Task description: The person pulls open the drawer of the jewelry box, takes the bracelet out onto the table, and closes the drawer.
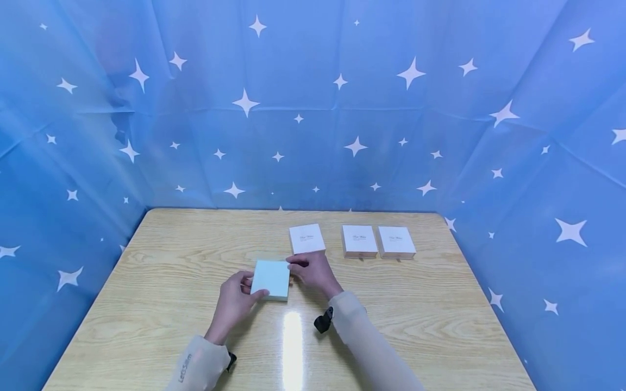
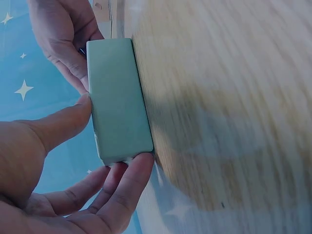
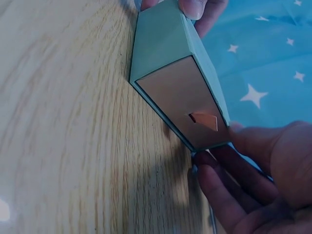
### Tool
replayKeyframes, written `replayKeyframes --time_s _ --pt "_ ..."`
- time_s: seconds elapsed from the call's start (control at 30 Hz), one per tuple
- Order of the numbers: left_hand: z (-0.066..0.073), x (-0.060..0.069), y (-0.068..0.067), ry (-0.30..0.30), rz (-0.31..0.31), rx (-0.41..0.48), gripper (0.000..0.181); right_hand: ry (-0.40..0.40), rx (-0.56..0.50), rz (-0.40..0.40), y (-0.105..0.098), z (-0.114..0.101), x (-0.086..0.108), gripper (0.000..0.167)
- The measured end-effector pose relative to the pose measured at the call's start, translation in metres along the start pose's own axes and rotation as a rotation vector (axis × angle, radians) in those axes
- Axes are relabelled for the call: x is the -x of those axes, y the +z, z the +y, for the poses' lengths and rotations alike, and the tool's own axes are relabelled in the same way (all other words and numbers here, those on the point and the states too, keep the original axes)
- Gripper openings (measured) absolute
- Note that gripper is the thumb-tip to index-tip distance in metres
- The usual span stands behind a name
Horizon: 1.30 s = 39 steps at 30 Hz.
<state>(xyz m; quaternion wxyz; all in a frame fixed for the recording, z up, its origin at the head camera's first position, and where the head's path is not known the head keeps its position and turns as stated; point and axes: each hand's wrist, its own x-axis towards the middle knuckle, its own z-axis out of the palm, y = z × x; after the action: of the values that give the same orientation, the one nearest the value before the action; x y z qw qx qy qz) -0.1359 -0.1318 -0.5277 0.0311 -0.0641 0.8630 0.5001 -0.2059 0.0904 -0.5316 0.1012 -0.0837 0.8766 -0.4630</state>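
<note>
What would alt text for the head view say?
A person's left fingers and right fingers hold a pale green box at a wooden table. Three white-topped boxes sit farther back, to the right; blue star-patterned cloth hangs behind.

The wood-grained table (image 1: 146, 304) carries a pale green box (image 1: 270, 280) between the left grip (image 1: 233, 301) and the right grip (image 1: 317, 273). A white-topped box (image 1: 307, 238) lies just beyond the right grip; a second box (image 1: 360, 239) and a third box (image 1: 396, 239) lie farther right.

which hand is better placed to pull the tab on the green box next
Probably the right hand: the tab is on the side of the green box facing it, while the left hand holds the opposite side.
</note>
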Motion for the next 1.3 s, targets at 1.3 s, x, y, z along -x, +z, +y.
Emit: replayKeyframes --time_s 1.3 --pt "0.013 -0.018 -0.016 0.226 -0.119 -0.272 0.084 0.032 -0.080 -0.137 -0.023 0.006 0.008 0.043"
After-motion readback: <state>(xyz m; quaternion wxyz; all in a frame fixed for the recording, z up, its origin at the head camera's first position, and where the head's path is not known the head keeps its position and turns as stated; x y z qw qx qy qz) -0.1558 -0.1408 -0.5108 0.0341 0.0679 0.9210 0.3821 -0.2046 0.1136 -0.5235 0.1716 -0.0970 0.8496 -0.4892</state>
